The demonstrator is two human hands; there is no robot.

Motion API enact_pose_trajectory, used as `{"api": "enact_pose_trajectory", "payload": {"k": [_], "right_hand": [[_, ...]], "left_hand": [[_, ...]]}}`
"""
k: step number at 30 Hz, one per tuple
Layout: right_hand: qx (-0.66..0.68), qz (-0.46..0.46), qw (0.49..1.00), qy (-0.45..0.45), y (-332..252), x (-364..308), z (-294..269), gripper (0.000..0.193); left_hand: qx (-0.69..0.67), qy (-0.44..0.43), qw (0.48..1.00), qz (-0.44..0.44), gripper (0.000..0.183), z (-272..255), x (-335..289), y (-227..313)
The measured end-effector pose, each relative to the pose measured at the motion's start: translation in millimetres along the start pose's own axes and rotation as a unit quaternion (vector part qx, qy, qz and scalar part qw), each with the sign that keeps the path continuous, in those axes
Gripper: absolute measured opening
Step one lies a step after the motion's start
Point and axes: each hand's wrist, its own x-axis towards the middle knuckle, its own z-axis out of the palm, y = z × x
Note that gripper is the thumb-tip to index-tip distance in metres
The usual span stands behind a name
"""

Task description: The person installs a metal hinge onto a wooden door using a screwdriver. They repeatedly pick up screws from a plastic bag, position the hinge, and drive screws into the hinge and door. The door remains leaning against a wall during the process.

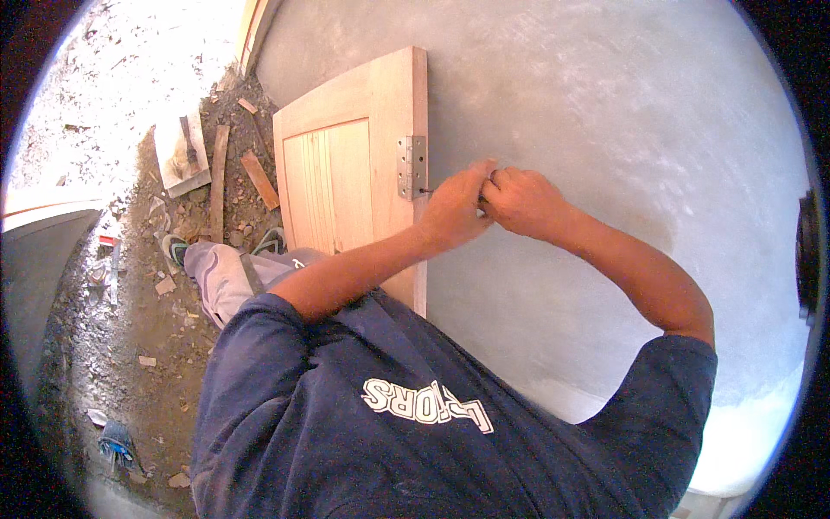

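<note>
A pale wooden panel door (392, 112) stands close to the grey wall, with a metal hinge (410, 160) on its edge. Several dark holes show in the hinge leaves. My left hand (456, 209) is closed beside the hinge around a screwdriver (425, 190), whose thin dark shank reaches the hinge's lower part. Just right of it, my right hand (527, 204) is closed at the back end of the same tool, touching the left. Most of the handle is hidden by my fingers. Whether a screw sits at the tip is too small to tell.
The smooth grey wall (588, 104) rises right behind the door. On the left, the dirt floor (160, 329) holds wood offcuts (259, 180), a stained board (183, 154) and rubble. My shoes (175, 249) stand near the door. A blue item (117, 447) lies lower left.
</note>
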Motion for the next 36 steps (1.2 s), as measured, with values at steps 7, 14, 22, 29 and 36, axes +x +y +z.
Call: {"api": "enact_pose_trajectory", "payload": {"k": [7,14,22,29,36], "right_hand": [[0.098,0.062,0.991,-0.066,4,4,10,0.018],[0.313,0.251,0.907,-0.127,1,31,-32,0.032],[0.002,-0.003,1.0,-0.025,-4,5,-9,0.018],[0.041,0.014,0.993,-0.114,8,14,-2,0.021],[0.332,0.23,0.907,-0.117,0,33,-25,0.035]], "left_hand": [[0.075,-0.157,0.983,-0.054,0.068,-6,12,1],[-0.043,-0.25,0.963,0.087,0.079,-11,51,-43],[0.027,0.043,0.997,0.054,0.08,1,-3,0],[0.058,-0.026,0.997,-0.043,0.073,8,5,-8],[-0.064,-0.258,0.964,0.025,0.068,-22,49,-25]]}}
